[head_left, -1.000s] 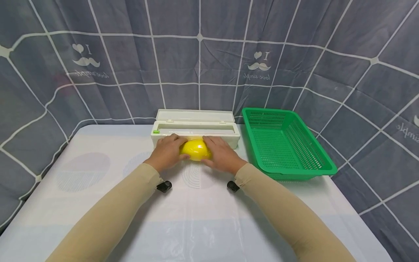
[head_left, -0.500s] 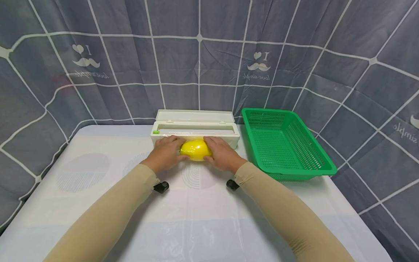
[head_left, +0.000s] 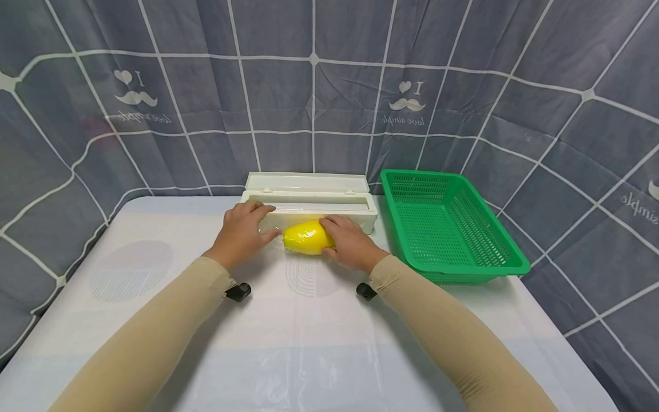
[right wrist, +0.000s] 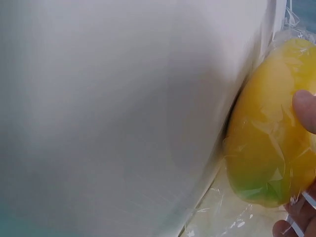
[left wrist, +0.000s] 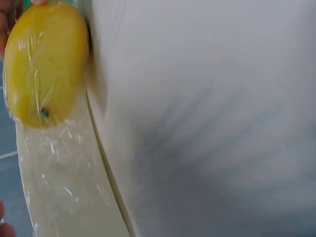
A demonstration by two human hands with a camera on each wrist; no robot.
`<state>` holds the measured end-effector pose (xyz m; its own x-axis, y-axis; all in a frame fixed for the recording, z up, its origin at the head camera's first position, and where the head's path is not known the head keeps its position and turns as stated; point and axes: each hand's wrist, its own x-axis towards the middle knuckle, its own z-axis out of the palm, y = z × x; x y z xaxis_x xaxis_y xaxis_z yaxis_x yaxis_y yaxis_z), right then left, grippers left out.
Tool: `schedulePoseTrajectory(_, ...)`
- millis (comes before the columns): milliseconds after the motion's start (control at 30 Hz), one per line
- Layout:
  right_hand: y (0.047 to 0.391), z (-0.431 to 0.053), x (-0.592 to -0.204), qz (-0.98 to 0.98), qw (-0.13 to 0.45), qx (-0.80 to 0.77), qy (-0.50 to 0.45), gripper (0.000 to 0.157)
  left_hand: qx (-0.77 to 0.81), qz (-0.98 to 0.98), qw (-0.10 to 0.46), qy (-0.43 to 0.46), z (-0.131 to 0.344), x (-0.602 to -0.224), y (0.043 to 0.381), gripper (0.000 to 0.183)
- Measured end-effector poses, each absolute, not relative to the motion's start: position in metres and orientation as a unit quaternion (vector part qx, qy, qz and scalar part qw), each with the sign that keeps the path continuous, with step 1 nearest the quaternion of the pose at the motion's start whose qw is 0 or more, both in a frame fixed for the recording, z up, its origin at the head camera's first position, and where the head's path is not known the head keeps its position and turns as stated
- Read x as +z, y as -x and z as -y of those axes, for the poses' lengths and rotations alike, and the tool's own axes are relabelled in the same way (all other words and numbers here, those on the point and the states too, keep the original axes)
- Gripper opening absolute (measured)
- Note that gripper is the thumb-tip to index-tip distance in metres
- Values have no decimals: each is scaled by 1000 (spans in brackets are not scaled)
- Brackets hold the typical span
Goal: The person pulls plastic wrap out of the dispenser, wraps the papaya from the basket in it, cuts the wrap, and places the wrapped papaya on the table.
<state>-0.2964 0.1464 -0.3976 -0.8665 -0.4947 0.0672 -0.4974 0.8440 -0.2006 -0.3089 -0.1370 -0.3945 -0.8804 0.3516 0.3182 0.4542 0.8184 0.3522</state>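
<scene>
A yellow mango point(head_left: 305, 237) with a green-tinged end point(right wrist: 264, 190) lies on its side in clear cling film, close against the front of a white film dispenser point(head_left: 334, 220). My right hand point(head_left: 352, 243) grips its right end, thumb point(right wrist: 305, 108) on the near side. Off the mango's left end is my left hand point(head_left: 239, 232), thumb and fingers spread apart with a gap to the fruit. In the left wrist view, loose cling film point(left wrist: 64, 182) trails from the mango along the dispenser's front, and the mango's small dark stem spot point(left wrist: 44, 112) shows.
The dispenser's lid point(head_left: 308, 182) stands raised, with a film roll point(head_left: 319, 207) inside. A green plastic basket point(head_left: 458, 269) stands to the right. A patterned white cloth point(head_left: 309, 337) covers the table, and a grey checked curtain point(head_left: 340, 97) hangs behind and at both sides.
My left hand has let go of the mango and moved left, baring its left end, which has tilted slightly. The right hand keeps its grip in place.
</scene>
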Motion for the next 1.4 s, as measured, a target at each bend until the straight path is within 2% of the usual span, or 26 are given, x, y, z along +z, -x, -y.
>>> schedulePoseTrajectory(133, 296, -147, -397, 961, 9, 107, -256, 74, -246, 943, 138, 175, 149, -392, 313, 68)
schedulePoseTrajectory(267, 295, -147, -397, 961, 11, 106, -255, 74, -270, 945, 128, 132, 163, -392, 321, 78)
schedulePoseTrajectory(867, 291, -145, -396, 963, 18, 114, -245, 74, -293, 953, -23, 76, 195, -403, 344, 103)
schedulePoseTrajectory(1400, 290, -148, -395, 964, 24, 127, -234, 77, -311, 945, -42, 94, 190, -402, 351, 94)
